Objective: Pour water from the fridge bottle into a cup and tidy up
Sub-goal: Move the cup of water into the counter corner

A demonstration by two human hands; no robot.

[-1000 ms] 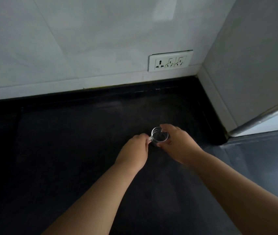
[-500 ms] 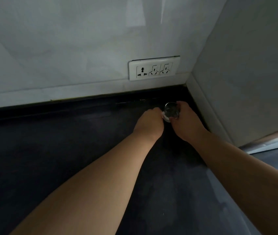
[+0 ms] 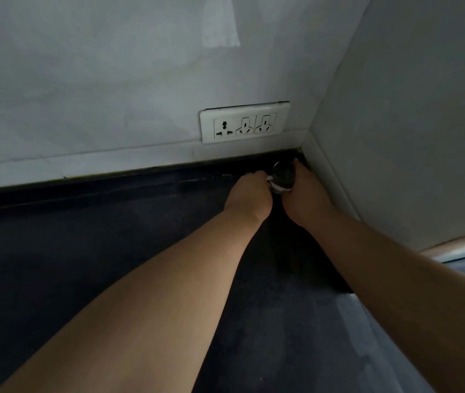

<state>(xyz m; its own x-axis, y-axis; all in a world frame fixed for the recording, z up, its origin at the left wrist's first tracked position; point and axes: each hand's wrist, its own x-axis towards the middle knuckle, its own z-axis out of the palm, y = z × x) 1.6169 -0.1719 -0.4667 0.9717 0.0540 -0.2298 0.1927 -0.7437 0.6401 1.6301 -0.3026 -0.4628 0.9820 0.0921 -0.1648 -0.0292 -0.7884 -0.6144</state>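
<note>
A small clear glass cup [image 3: 283,177] stands on the dark countertop [image 3: 112,251] in the far right corner, close to where the two walls meet. My left hand [image 3: 249,194] grips the cup's handle on its left side. My right hand [image 3: 303,191] wraps round the cup's right side. Both arms are stretched out towards the corner. The lower part of the cup is hidden behind my fingers. No bottle is in view.
A white socket plate [image 3: 244,126] with three outlets sits low on the back wall just above the counter. A grey side wall [image 3: 410,137] closes the right. A metallic edge [image 3: 464,246] shows at the right.
Both hands have carried the cup away from me, from the middle of the counter into the back right corner under the socket plate. The grip looks unchanged.
</note>
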